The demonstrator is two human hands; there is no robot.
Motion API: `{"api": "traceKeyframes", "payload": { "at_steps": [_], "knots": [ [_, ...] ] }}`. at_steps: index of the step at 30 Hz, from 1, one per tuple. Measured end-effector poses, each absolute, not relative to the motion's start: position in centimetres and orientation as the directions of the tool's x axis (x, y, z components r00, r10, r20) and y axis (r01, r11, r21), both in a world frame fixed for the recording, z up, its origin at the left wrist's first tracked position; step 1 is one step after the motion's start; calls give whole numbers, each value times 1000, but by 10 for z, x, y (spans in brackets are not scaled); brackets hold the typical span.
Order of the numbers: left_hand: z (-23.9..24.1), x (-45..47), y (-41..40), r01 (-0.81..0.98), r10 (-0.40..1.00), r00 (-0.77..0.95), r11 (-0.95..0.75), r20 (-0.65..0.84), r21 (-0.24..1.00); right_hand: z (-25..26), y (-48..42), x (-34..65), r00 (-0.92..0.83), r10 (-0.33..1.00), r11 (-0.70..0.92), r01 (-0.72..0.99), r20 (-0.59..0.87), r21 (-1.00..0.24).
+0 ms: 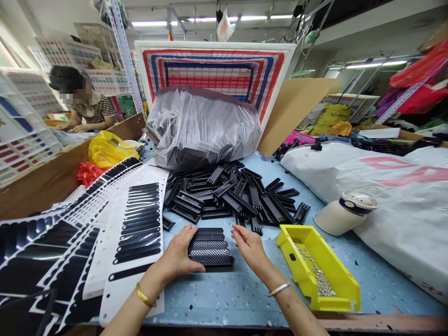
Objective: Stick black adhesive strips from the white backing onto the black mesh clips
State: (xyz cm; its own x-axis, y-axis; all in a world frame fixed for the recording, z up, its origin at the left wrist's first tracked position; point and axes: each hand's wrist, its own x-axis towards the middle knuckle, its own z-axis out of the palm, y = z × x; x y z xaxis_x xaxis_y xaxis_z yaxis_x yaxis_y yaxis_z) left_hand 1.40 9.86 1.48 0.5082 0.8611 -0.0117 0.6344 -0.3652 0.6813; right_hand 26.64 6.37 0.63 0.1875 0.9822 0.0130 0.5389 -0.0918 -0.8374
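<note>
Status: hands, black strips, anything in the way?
Left hand at left end of strip row. Right hand off it, nothing visible in it. Black pile just beyond; yellow bin at right.

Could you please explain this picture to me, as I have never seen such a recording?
It comes from one camera worn on a person's head, facing forward and down. There is no machine, only the person's bare hands. The left hand touches a row of perforated black strips; the right hand is just apart from it, with nothing visibly held. Also on the blue tabletop lie a heap of black pieces and a yellow bin containing small metal parts.
</note>
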Motion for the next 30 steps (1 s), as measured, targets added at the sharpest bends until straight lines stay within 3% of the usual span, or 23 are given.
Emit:
{"api": "traceKeyframes", "payload": {
  "at_steps": [3, 6, 9, 11, 19, 23, 30],
  "knots": [
    [5, 18, 96, 610, 891, 448, -366, 75, 703, 6, 89, 250, 223, 968, -21, 527, 115, -850],
    [-7, 28, 93, 556, 947, 249, -310, 201, 771, 0, 102, 231, 226, 960, 21, 535, 167, -845],
    [-17, 43, 90, 505, 977, 34, -200, 212, 839, -8, 105, 218, 221, 957, 37, 550, 188, -834],
    [-26, 49, 84, 497, 975, -23, -182, 222, 848, -10, 101, 215, 217, 956, 39, 566, 195, -823],
    [-59, 48, 46, 506, 936, -54, -274, 347, 818, -13, 64, 208, 198, 958, 34, 636, 206, -771],
    [-52, 46, 44, 502, 944, -53, -257, 327, 826, -8, 60, 220, 182, 966, 8, 694, 186, -720],
    [-25, 20, 38, 496, 946, 25, -292, 323, 818, 10, 50, 298, 227, 969, -152, 860, 99, -488]
  ]
}}
